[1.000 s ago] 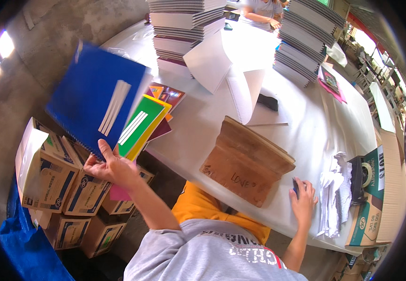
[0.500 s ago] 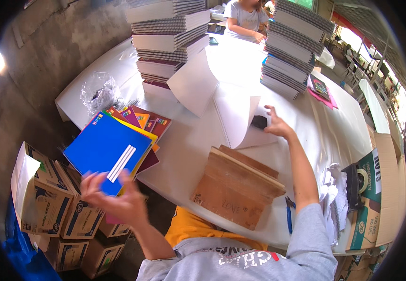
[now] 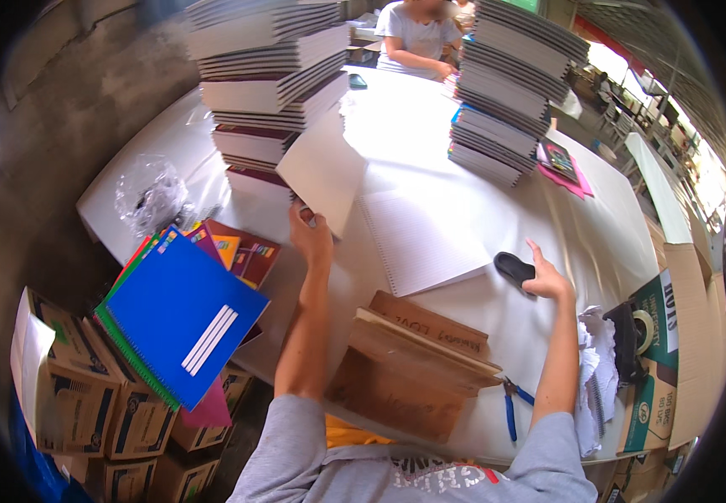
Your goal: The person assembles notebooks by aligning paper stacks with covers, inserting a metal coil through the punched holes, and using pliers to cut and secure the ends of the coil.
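My left hand (image 3: pixel 307 228) is closed at the lower edge of a white sheet or cover (image 3: pixel 321 172), which stands tilted against the left stack of spiral notebooks (image 3: pixel 254 92). Some of its fingers are hidden behind that sheet. Right of it, a spiral notebook (image 3: pixel 421 239) lies spread at a lined page. My right hand (image 3: pixel 549 277) is over the table with its fingers apart, its thumb against a black oval object (image 3: pixel 514 268) whose kind I cannot make out. Closer to me sits a brown wooden stand (image 3: pixel 417 360) with writing on it.
Blue-handled pliers (image 3: pixel 511 411) lie by my right forearm. Coloured notebooks (image 3: pixel 187 314) and a clear plastic bag (image 3: pixel 149 197) are at left, above cartons (image 3: pixel 78 394). A second notebook stack (image 3: pixel 509 92) rises at far right. Torn paper (image 3: pixel 591 377) lies beside a box (image 3: pixel 652 369). Another person (image 3: pixel 417 38) stands beyond.
My left hand has moved from over the blue notebook to the white sheet. The black object has shifted right with my right hand, away from the notebook, whose raised page now lies flat.
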A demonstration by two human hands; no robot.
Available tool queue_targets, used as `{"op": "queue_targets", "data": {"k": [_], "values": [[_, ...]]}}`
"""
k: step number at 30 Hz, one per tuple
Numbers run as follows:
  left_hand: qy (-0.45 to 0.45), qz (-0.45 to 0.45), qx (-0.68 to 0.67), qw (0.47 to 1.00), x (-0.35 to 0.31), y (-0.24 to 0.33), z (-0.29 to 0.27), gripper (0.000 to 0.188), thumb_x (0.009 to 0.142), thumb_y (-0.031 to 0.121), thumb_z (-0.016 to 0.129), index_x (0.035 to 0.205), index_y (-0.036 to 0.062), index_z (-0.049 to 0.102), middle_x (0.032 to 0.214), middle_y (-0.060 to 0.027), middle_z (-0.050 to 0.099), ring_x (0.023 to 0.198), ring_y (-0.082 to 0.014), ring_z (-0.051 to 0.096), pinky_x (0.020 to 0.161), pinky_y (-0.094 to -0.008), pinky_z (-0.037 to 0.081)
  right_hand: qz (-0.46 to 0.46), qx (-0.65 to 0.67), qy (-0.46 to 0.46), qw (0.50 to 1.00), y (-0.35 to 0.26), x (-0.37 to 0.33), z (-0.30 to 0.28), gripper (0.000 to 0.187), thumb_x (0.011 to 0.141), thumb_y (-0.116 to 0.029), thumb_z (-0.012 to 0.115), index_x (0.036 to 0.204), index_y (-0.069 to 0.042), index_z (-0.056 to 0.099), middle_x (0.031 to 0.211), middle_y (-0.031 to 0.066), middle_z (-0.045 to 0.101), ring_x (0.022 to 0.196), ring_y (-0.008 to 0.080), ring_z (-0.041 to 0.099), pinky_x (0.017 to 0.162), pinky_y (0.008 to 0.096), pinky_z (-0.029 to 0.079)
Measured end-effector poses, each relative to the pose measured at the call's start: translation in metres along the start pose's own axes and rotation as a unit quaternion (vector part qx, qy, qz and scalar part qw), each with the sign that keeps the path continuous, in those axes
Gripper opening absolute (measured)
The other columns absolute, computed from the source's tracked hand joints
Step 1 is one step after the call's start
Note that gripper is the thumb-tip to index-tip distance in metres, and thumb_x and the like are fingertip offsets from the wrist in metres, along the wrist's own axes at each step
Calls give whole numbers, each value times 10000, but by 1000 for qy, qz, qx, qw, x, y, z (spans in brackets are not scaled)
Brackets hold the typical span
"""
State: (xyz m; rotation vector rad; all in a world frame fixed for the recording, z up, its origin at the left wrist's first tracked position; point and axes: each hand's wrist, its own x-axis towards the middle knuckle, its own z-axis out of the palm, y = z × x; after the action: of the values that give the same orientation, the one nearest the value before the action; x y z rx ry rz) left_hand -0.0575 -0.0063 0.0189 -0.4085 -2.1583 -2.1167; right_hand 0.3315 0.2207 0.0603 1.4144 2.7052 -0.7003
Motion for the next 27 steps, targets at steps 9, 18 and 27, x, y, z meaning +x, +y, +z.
{"op": "queue_targets", "data": {"k": [9, 18, 27], "values": [[-143, 403, 236, 873, -63, 62, 14, 512, 659, 142, 720, 1121, 68, 512, 1125, -144, 406, 1147, -346, 387, 938, -605, 266, -33, 397, 100, 912, -68, 55, 4, 692, 821, -220, 619, 1398, -96, 258, 1302, 288, 419, 1198, 326, 461, 965, 378, 375], [-110, 54, -50, 991, 27, 9, -15, 430, 715, 152, 719, 1073, 6, 533, 920, -124, 550, 870, -281, 557, 789, -334, 440, -6, 269, 43, 962, -98, 81, 49, 736, 806, -314, 653, 1391, -79, 274, 1265, 298, 455, 1186, 344, 475, 973, 366, 375], [-562, 307, 253, 725, -62, 75, 28, 325, 742, 225, 673, 1052, 128, 656, 991, -116, 622, 899, -305, 595, 827, -399, 463, 7, 285, 83, 955, -95, 94, 47, 717, 868, -529, 478, 1337, -4, 343, 1260, 274, 472, 1205, 333, 454, 987, 373, 364]]}}
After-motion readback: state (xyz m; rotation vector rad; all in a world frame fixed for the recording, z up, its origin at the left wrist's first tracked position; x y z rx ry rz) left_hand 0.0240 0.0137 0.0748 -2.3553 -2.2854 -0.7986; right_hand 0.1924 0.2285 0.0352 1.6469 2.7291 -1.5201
